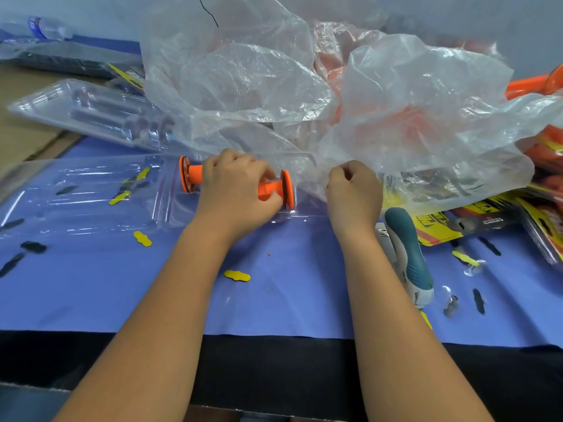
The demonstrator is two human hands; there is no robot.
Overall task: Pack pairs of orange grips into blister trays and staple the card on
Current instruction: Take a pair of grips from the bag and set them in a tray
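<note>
My left hand (237, 184) grips two orange grips (271, 188) side by side, their round flanges pointing opposite ways, over the right end of a clear blister tray (91, 196) that lies on the blue cloth. My right hand (353, 190) is curled with its fingertips pinching the edge of a large clear plastic bag (411, 117). More orange grips show dimly through that bag. A teal and white stapler (408, 257) lies just right of my right forearm. Yellow and black printed cards (441, 226) lie to the right, partly under the bag.
A stack of clear blister trays (91, 111) sits at the back left. Yellow and black punched card bits (237, 275) are scattered on the blue cloth (289, 293). Packed orange items (545, 153) pile up at the far right. A water bottle (45, 27) lies at the back left.
</note>
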